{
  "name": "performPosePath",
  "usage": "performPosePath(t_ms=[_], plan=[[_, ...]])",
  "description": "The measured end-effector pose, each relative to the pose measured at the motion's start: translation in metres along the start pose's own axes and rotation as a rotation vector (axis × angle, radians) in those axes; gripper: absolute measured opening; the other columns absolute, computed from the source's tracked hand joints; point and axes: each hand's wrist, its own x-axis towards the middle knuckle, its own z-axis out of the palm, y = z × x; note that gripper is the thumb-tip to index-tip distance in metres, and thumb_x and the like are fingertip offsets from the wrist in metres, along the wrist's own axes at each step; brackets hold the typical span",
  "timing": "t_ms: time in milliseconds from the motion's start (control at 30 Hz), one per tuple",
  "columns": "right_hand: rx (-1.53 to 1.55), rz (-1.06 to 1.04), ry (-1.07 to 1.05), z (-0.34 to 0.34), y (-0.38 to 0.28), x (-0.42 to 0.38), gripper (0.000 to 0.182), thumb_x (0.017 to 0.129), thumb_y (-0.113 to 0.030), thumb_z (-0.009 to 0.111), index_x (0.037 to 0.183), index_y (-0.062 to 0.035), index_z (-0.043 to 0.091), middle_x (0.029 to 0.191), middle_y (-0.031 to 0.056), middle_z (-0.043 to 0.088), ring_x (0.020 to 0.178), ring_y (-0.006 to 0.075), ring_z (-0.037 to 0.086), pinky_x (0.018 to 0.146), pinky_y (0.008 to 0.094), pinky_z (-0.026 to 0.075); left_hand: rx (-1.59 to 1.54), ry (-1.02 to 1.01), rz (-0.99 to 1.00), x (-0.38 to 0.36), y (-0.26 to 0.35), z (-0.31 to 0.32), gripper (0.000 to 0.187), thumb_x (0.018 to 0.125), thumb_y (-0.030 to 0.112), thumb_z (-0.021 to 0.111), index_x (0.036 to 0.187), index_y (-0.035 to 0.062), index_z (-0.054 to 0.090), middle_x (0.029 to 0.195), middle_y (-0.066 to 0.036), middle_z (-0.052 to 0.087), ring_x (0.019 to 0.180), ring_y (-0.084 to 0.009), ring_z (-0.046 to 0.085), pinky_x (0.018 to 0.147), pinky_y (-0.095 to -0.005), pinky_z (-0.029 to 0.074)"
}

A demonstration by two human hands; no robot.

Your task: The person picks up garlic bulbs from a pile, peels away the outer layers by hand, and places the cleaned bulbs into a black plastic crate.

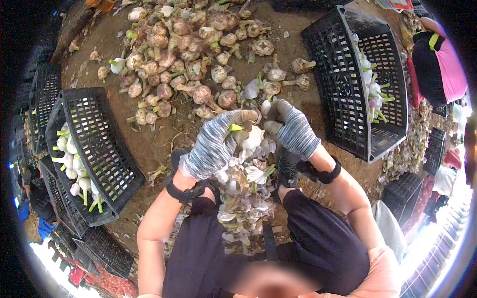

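My left hand (212, 145), in a grey knitted glove, is closed around a garlic bulb (253, 137). The bulb's white side faces out, and a cut green stem (235, 127) pokes up by the fingers. Opposite it, my right hand (295, 131), also gloved, has thumb and fingers pinched together by the bulb. A pale piece of peel (266, 107) shows at those fingertips. Below both hands, between my shoes, lies a heap of loose garlic skins (248, 198). Unpeeled, soil-stained garlic bulbs (174, 54) are piled on the ground ahead.
A black plastic crate (107, 149) with white trimmed bulbs stands at the left. Another black crate (338, 79) at the right also holds trimmed bulbs. More crates (104, 251) line the left side. A person in pink (453, 69) is at the far right.
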Motion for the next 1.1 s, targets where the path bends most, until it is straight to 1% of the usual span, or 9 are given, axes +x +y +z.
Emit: performPosePath(t_ms=[67,100,267,333,667,733,833,933,1100], plan=[[0.073,0.026,0.083,-0.001,0.015,0.002,0.022,0.083,-0.010,0.061,0.101,0.0010,0.053,0.084,0.0047,0.059,0.074,0.0113,0.056,0.070,0.0274,0.049,0.048,-0.009,0.009,-0.001,-0.003,-0.001,0.033,0.083,-0.002,0.057,0.116,0.0036,0.055,0.106,-0.008,0.064,0.093,-0.0161,0.060,0.085,-0.0304,0.046],[0.406,0.133,-0.005,-0.003,0.019,-0.001,0.027,0.086,-0.021,0.060,0.101,0.0011,0.053,0.083,0.0053,0.058,0.073,0.0104,0.056,0.067,0.0264,0.050,0.011,-0.010,-0.003,0.000,-0.001,-0.001,0.032,0.084,0.001,0.057,0.115,0.0036,0.055,0.106,-0.008,0.064,0.094,-0.0167,0.060,0.085,-0.0308,0.046],[0.229,0.047,-0.157,0.005,0.009,0.002,0.047,0.083,-0.041,0.063,0.100,0.0016,0.052,0.080,0.0070,0.058,0.076,0.0142,0.052,0.068,0.0299,0.046,0.089,-0.036,0.123,0.005,0.003,0.000,0.040,0.077,-0.008,0.053,0.115,0.0036,0.056,0.110,-0.010,0.062,0.100,-0.0212,0.060,0.086,-0.0319,0.047],[0.319,0.165,-0.251,0.004,0.008,0.002,0.049,0.082,-0.045,0.063,0.099,0.0007,0.054,0.082,0.0068,0.058,0.079,0.0148,0.055,0.070,0.0306,0.047,0.081,-0.012,0.110,0.004,-0.001,0.001,0.030,0.087,0.016,0.057,0.115,0.0045,0.055,0.106,-0.011,0.063,0.098,-0.0209,0.060,0.087,-0.0331,0.045],[0.384,0.276,-0.216,-0.006,-0.013,-0.010,0.032,0.079,-0.022,0.068,0.095,0.0020,0.056,0.081,0.0065,0.062,0.075,0.0131,0.058,0.067,0.0286,0.048,0.278,-0.014,0.156,0.002,-0.011,-0.001,0.031,0.083,0.001,0.058,0.114,0.0050,0.056,0.101,-0.008,0.063,0.093,-0.0161,0.059,0.082,-0.0296,0.047],[0.161,-0.010,-0.047,0.003,0.000,-0.010,0.033,0.074,-0.019,0.070,0.094,0.0018,0.055,0.080,0.0118,0.062,0.073,0.0171,0.059,0.065,0.0312,0.048,0.450,-0.013,0.239,0.001,-0.011,-0.001,0.030,0.082,0.000,0.058,0.112,0.0046,0.057,0.099,-0.008,0.063,0.090,-0.0165,0.060,0.079,-0.0294,0.048],[0.006,0.077,-0.065,0.000,0.013,-0.003,0.034,0.073,-0.019,0.069,0.095,0.0013,0.055,0.077,0.0175,0.061,0.072,0.0235,0.061,0.066,0.0345,0.048,-0.228,0.062,-0.087,-0.003,-0.007,0.001,0.026,0.085,0.014,0.062,0.110,0.0073,0.055,0.098,-0.004,0.061,0.090,-0.0127,0.057,0.082,-0.0280,0.046],[-0.291,0.014,-0.110,-0.003,0.035,-0.002,0.032,0.078,-0.021,0.065,0.098,0.0018,0.055,0.077,0.0191,0.060,0.070,0.0267,0.060,0.066,0.0356,0.048,-0.381,0.052,-0.163,-0.004,-0.003,-0.007,0.028,0.085,0.015,0.064,0.110,0.0073,0.055,0.096,-0.002,0.060,0.086,-0.0108,0.056,0.080,-0.0262,0.045],[0.313,0.184,-0.255,-0.006,0.010,-0.004,0.038,0.087,-0.030,0.059,0.103,0.0037,0.056,0.083,0.0153,0.062,0.078,0.0200,0.059,0.072,0.0324,0.047,-0.214,-0.008,-0.062,-0.002,-0.005,-0.006,0.021,0.085,0.009,0.061,0.106,0.0059,0.057,0.096,-0.003,0.062,0.088,-0.0125,0.057,0.081,-0.0273,0.046]])
